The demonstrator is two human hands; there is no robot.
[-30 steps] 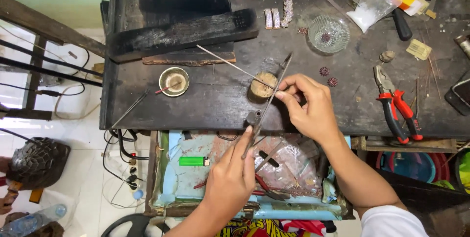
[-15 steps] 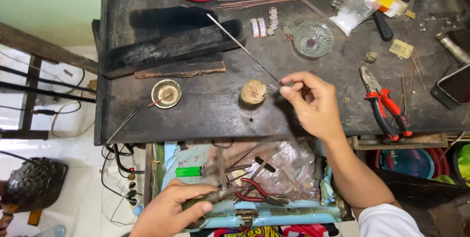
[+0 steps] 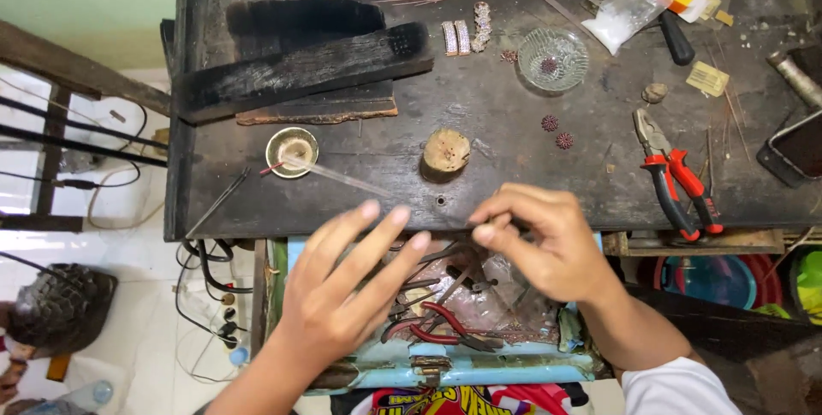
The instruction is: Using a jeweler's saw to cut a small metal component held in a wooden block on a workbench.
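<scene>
In the head view, a thin rod (image 3: 342, 177) was pinched at its near end by the right hand (image 3: 548, 244), thumb and forefinger closed tight on it at the near edge of the table (image 3: 514, 184). The rod was laid slantwise across the table, its far tip resting in or just over a small brass dish (image 3: 291, 148) to the left. The left hand (image 3: 342, 295) was held loose with fingers (image 3: 377, 231) spread, nothing grasped, above an open drawer (image 3: 479, 368) under the table edge.

The step in hand was judged to be fine work with the rod's tip at the dish. A steady pinch and a small, controlled movement were called for, as the rod was long and slight.

A wooden stub (image 3: 446, 151) stood just right of the rod's line, near enough to be brushed. Two spiky beads (image 3: 556, 131) lay further right, and a glass bowl (image 3: 554, 59) beyond them. Red pliers (image 3: 676, 179) lay well to the right. A black plank (image 3: 300, 68) lay across the far left. The drawer was crowded with tools, red-handled cutters (image 3: 445, 334) among them, partly hidden by the left hand.
</scene>
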